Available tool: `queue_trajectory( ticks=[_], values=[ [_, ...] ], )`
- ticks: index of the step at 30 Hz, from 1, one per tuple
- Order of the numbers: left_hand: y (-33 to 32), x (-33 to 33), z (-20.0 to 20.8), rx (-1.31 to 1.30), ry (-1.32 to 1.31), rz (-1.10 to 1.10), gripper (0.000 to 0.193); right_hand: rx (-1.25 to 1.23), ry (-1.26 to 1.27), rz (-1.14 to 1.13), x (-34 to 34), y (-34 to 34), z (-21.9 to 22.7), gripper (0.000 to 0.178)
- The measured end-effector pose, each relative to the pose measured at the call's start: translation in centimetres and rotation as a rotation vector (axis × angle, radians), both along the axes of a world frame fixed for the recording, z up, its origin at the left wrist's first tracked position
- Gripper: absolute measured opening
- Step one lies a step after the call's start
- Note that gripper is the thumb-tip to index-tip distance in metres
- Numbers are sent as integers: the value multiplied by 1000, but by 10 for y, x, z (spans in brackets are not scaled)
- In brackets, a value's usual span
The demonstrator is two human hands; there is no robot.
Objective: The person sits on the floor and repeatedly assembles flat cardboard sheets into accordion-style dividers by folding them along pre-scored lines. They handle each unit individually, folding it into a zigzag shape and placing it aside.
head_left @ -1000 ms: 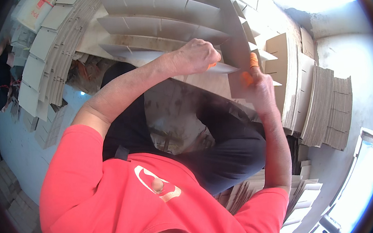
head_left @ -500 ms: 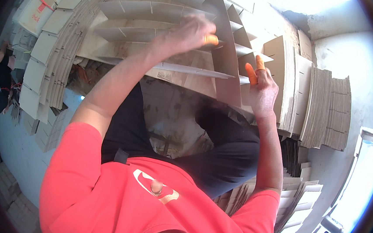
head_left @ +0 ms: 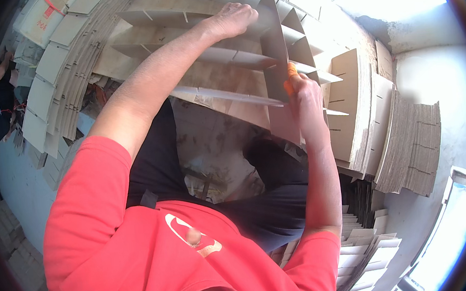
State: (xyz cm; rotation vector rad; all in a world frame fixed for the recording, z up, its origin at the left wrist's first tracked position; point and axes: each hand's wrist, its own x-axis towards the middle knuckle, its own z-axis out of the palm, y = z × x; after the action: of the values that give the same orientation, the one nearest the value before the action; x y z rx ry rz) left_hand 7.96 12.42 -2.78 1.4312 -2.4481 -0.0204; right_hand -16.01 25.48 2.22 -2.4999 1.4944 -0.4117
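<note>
Right hand at panel, cardboard stack nearby

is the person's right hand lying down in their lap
No, the right hand is up at the tall cardboard divider, with orange covers showing on its fingers.

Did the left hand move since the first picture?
Yes, up the picture: the left hand was level with the upper part of the cardboard stack on the right; now it shows higher than that stack's top.

White glare upper right, blown-out pane lower right, dark fisheye edges
</note>
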Motion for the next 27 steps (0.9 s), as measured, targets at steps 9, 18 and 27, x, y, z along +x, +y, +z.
queue_trajectory(
  ticks=[9,18,27],
  values=[
    [-10,3,1,-28,21,-47,7,25,286,-7,6,-16,-8,23],
    [46,26,43,-161,265,-27,38,-481,195,-545,-114,11,12,27],
    [139,46,58,-189,380,-85,36,-170,516,-671,-168,41,-9,34]
  ],
)
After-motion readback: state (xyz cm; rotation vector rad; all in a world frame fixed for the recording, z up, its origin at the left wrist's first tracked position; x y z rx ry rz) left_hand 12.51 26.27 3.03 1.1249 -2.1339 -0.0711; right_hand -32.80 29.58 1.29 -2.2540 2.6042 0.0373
